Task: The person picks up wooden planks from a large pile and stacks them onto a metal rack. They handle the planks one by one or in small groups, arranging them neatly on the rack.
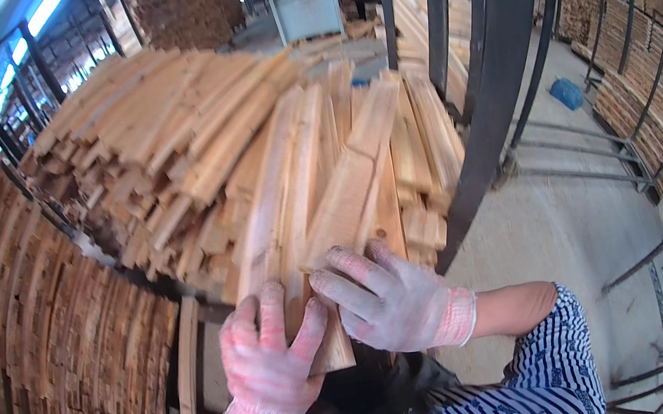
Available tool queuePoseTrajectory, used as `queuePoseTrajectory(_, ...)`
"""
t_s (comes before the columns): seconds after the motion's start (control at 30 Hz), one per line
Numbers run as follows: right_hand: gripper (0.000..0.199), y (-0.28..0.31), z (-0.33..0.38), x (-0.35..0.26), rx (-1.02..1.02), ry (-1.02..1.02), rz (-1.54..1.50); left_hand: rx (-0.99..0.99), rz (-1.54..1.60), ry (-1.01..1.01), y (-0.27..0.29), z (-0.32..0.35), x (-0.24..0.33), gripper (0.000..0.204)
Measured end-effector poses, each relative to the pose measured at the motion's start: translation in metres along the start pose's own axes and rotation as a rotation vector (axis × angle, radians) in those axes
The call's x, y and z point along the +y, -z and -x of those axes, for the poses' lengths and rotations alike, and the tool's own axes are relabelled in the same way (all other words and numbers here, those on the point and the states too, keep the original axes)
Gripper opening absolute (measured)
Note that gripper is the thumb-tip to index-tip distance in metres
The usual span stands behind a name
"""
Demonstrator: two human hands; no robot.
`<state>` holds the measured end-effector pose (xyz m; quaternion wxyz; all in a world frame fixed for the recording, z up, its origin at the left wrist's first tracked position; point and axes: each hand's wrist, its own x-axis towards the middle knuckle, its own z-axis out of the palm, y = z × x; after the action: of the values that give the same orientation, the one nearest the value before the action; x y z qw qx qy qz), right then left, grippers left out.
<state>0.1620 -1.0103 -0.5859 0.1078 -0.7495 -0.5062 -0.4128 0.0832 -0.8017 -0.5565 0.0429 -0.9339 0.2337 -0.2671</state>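
Observation:
Both my hands wear pale knit work gloves tinged pink. My left hand (267, 360) grips the near end of a long wooden plank (292, 212) from below and the side. My right hand (386, 297) lies palm down over the near ends of the neighbouring planks (362, 186), fingers spread and pointing left. These planks belong to a loose bundle (415, 136) that slopes away from me toward the upper middle. My right forearm shows a blue-and-white striped sleeve (552, 362).
A big heap of sawn planks (161, 138) fills the upper left. Stacked boards seen end-on (52, 331) curve down the left side. A dark metal rack post (493, 91) rises at the right of the bundle. Concrete floor (570, 216), a blue bag (566, 93) and more stacks (657, 110) lie right.

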Motion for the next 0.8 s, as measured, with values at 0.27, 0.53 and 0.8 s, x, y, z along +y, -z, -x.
queuePoseTrajectory(0.27, 0.056, 0.0, 0.046, 0.009, 0.486, -0.635, -0.757, 0.032, 0.818, -0.033, 0.008, 0.019, -0.029, 0.102)
queuePoseTrajectory(0.53, 0.072, -0.005, 0.0, 0.046, 0.31, -1.447, -1.645, 0.124, 2.416, 0.913, -0.085, 0.006, -0.031, 0.059)
queuePoseTrajectory(0.8, 0.058, -0.002, 0.001, 0.054, 0.144, -1.546, -1.526, -0.177, 2.181, 0.7, -0.046, -0.009, 0.007, 0.076)
